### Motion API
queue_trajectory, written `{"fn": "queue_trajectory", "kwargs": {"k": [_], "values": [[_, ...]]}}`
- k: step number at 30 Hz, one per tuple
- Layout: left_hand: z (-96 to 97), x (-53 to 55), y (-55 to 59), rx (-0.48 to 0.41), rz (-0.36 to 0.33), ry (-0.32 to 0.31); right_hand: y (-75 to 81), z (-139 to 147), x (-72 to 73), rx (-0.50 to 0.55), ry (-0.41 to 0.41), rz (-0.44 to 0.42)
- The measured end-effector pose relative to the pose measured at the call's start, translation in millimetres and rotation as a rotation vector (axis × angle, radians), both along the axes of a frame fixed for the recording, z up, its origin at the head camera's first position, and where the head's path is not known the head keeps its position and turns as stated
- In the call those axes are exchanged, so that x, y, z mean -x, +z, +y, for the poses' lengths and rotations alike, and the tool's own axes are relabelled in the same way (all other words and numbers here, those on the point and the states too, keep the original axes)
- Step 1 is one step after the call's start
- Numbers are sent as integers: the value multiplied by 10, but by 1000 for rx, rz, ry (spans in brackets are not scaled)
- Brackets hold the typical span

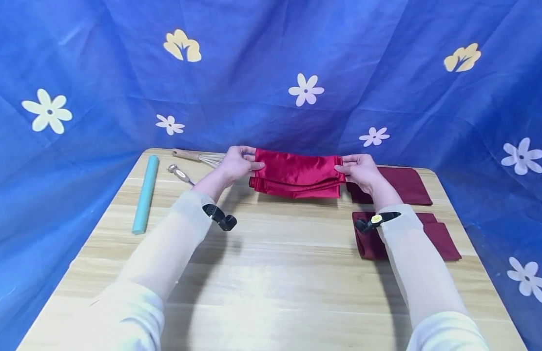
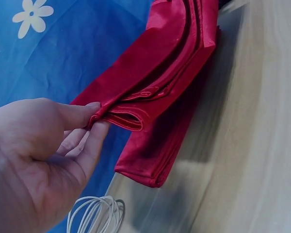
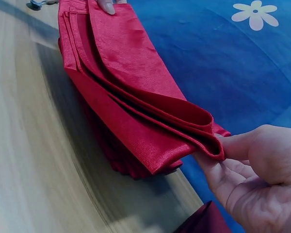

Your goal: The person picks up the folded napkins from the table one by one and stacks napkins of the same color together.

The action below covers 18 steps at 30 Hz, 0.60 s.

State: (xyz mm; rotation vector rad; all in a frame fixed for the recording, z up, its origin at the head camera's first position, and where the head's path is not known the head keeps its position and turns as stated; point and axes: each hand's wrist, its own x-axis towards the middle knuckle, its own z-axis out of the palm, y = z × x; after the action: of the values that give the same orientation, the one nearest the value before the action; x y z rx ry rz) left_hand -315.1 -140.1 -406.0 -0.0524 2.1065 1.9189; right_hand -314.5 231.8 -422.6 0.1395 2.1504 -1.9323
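A shiny red satin cloth, folded in several layers, hangs between both hands near the back edge of the table. My left hand pinches its left end between thumb and fingers; the left wrist view shows the thumb on top of the folded edge. At the opposite end my right hand pinches the layers, which loop open beside the fingertips in the right wrist view. The lower folds droop just above the wooden table, casting a shadow there.
Two folded dark maroon cloths lie at the right, one at the back and one nearer, partly under the right forearm. On the left are a teal rod, a whisk and a small metal-ended tool. A blue curtain stands behind.
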Motion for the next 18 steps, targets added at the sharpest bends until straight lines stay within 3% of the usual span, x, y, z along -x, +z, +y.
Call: {"fn": "queue_trajectory", "kwargs": {"k": [10,18], "values": [[-4,74,54,-24,-29,29,7,-34,104,-2,-11,-16],[-44,142,28,-7,-21,45,-16,-76,151,2,-34,-13]]}}
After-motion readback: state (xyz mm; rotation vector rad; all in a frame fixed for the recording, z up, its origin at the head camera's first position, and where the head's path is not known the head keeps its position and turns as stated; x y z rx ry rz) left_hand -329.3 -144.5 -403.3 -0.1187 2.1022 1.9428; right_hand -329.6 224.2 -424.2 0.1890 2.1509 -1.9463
